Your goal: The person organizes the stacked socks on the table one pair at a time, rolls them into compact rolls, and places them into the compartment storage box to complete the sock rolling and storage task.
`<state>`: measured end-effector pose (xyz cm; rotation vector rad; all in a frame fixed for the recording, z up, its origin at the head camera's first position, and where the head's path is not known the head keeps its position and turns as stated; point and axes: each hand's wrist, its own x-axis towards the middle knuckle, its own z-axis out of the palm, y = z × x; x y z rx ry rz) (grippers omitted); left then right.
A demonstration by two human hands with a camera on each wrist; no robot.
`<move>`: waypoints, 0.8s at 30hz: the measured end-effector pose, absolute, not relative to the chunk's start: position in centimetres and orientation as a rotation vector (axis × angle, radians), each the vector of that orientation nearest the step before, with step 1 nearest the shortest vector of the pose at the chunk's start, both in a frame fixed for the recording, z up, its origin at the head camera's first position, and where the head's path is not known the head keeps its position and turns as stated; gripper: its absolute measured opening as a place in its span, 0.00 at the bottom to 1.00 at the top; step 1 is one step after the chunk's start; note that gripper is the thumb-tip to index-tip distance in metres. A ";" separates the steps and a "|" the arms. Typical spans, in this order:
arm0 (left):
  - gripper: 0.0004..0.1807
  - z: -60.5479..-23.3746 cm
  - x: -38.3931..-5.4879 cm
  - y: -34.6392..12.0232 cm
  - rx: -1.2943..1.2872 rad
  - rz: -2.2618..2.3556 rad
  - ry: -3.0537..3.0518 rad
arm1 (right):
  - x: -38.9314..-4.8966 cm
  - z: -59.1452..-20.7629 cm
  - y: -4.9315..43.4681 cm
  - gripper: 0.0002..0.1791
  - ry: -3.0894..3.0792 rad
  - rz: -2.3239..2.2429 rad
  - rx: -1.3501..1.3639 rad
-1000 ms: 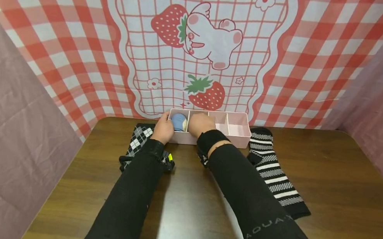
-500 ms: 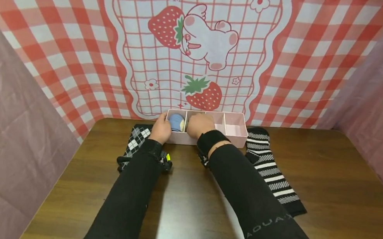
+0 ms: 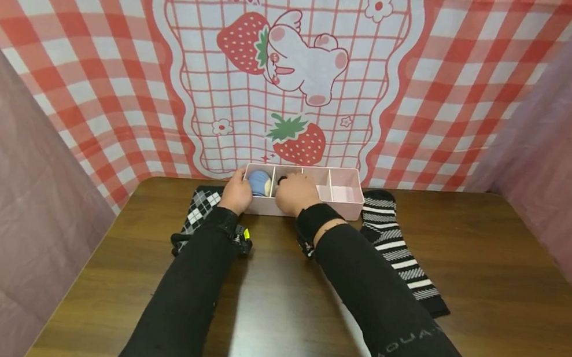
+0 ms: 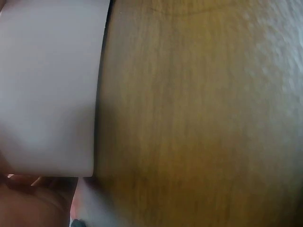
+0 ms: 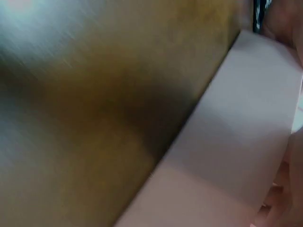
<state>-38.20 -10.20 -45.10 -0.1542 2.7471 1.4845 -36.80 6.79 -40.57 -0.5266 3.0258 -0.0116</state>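
Observation:
A pink divided box (image 3: 309, 209) stands at the back of the table against the cloth. My left hand (image 3: 237, 194) grips its left end, thumb at the rim; in the left wrist view part of that hand (image 4: 33, 205) shows past the box's end. A rolled blue sock (image 3: 259, 183) with a pale yellow patch fills the leftmost compartment. My right hand (image 3: 296, 193) reaches into the second compartment, its fingertips hidden inside. Beside its knuckles a bit of something black (image 3: 282, 179) shows in that compartment; whether the fingers hold it is hidden.
An argyle sock (image 3: 201, 207) in black, grey and white lies left of the box, partly under the left arm. A black-and-white striped sock (image 3: 399, 248) lies to the right. A red-and-white checked strawberry cloth (image 3: 430, 100) hangs behind.
The right hand has shifted slightly within the second compartment, and the black thing beside it has come into sight. The left hand keeps its grip; the whole head view has drifted a little.

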 end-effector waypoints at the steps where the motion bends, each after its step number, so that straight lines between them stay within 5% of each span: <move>1: 0.28 -45.1 -38.3 -10.2 -0.153 1.477 2.749 | -36.5 -40.6 7.0 0.22 3.039 -0.037 -0.531; 14: 0.30 -43.0 -37.8 -10.6 -0.095 1.249 2.925 | -32.4 -38.4 12.8 0.24 3.132 -0.493 -0.545; 24: 0.31 -38.0 -34.5 -6.2 0.385 1.168 3.172 | -24.7 -36.1 20.7 0.30 3.214 -0.145 -0.684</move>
